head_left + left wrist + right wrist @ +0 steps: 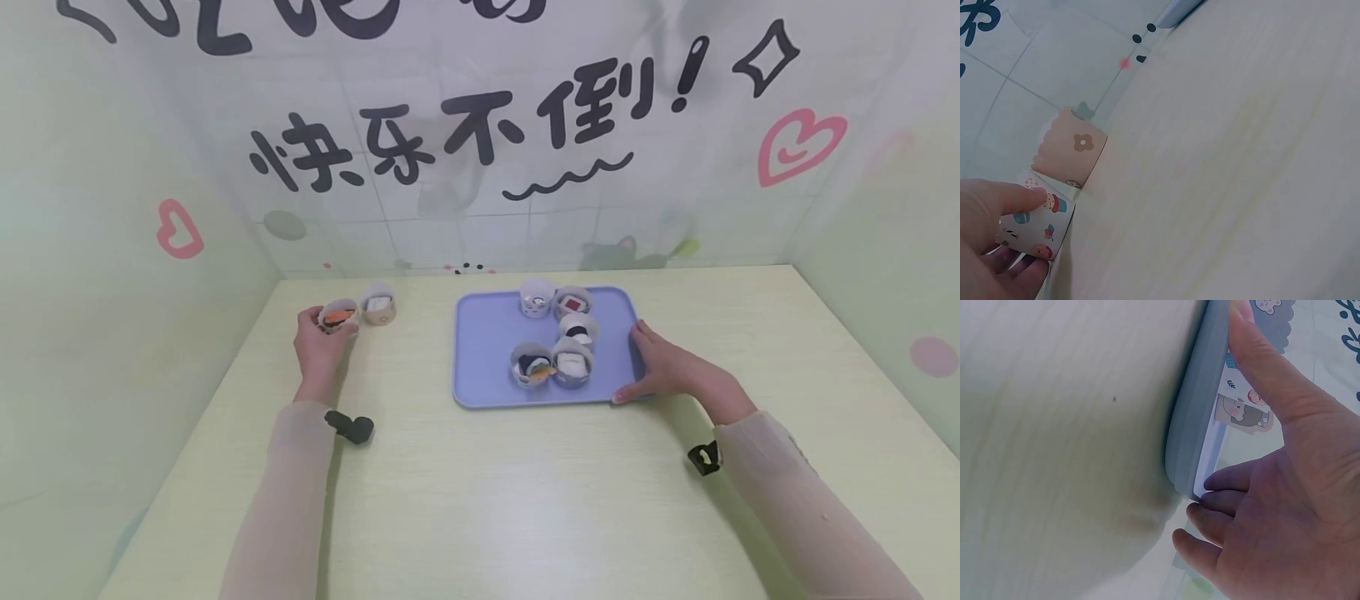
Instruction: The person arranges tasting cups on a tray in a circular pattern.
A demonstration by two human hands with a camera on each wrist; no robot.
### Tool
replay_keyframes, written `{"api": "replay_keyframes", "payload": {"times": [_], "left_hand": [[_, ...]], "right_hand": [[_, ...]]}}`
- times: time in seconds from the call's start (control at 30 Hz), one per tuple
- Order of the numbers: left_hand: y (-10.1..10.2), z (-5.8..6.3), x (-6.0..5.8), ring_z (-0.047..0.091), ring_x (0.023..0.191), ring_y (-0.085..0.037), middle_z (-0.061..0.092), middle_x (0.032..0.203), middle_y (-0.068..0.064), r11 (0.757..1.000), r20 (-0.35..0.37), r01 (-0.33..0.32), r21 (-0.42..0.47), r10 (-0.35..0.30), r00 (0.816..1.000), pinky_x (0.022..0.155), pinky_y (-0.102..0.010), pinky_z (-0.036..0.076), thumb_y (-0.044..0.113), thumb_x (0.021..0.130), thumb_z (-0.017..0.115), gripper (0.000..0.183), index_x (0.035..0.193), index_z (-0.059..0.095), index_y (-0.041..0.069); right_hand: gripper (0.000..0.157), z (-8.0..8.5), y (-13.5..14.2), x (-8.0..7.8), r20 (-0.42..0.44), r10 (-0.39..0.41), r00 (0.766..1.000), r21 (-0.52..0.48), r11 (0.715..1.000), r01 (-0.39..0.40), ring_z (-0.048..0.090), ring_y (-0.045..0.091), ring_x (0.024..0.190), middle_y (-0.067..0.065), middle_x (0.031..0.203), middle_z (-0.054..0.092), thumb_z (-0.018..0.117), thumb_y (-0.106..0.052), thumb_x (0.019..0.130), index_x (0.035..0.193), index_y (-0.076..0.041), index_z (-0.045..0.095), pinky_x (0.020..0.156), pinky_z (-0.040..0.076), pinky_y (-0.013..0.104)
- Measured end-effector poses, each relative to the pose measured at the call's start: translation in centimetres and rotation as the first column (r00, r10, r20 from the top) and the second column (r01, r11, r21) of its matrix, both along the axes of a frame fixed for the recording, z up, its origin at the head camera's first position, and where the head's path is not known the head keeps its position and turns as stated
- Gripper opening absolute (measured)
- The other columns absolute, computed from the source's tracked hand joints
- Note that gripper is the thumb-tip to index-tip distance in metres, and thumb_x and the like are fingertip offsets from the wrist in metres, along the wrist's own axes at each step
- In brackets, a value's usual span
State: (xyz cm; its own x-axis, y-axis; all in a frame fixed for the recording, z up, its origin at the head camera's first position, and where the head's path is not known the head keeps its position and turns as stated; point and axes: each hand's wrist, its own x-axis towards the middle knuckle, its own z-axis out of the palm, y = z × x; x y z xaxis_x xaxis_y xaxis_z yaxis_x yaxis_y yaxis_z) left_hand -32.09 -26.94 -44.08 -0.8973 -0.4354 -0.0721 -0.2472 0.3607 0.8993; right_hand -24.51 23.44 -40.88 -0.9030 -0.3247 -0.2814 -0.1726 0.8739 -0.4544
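Observation:
At the table's back left, my left hand [318,346] holds a paper cup [1038,215] between thumb and fingers; it is white with cupcake pictures. An orange-topped sushi piece [339,317] sits in it. Right beside it stands a pink paper cup [1072,150] with a flower print and a white piece inside. My right hand [667,367] spans the near right corner of a blue tray [480,350]. The thumb lies against the front rim, and the loosely bent fingers touch the right side. Several paper cups, such as the sushi roll cup [532,367], stand on the tray.
Further cups on the tray include a white-piece cup [572,364], a red-square cup [573,304] and a pale cup [536,298] at the back. Printed curtain walls [450,233] enclose the pale wooden table [480,492] at the back and both sides.

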Motion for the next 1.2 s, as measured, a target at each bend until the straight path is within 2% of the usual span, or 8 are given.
{"api": "replay_keyframes", "payload": {"times": [0.53,0.83,1.2], "left_hand": [[-0.1,0.6,0.6,0.047,0.136,-0.030,0.044,0.152,-0.018,1.000,-0.009,-0.007,0.004,0.007,1.000,0.115,-0.041,0.043,0.015,0.092,0.068,0.068,0.149,0.032,0.006],[-0.2,0.9,0.7,0.046,0.138,-0.028,0.044,0.153,-0.016,1.000,-0.025,0.014,-0.014,-0.014,1.000,0.115,-0.040,0.043,0.016,0.092,0.068,0.067,0.149,0.033,0.006],[-0.1,1.8,1.6,0.049,0.135,-0.025,0.045,0.152,-0.014,0.999,-0.038,0.034,-0.011,-0.034,0.999,0.107,-0.035,0.050,0.018,0.093,0.068,0.068,0.149,0.033,0.009]], "right_hand": [[0.137,0.0,0.0,0.0,0.002,0.001,1.000,0.000,1.000,-0.001,0.004,0.057,0.147,0.041,0.158,-0.006,0.086,-0.052,0.071,0.151,0.017,-0.001,0.122,0.013,0.064],[0.134,0.1,-0.1,0.0,0.000,0.008,1.000,0.005,1.000,-0.008,0.004,0.057,0.147,0.042,0.157,-0.005,0.085,-0.052,0.072,0.150,0.019,0.001,0.122,0.013,0.064],[0.135,0.3,-0.1,0.1,-0.003,0.013,1.000,0.003,1.000,-0.013,0.004,0.058,0.147,0.043,0.157,-0.005,0.086,-0.051,0.072,0.150,0.019,0.001,0.121,0.013,0.065]]}}
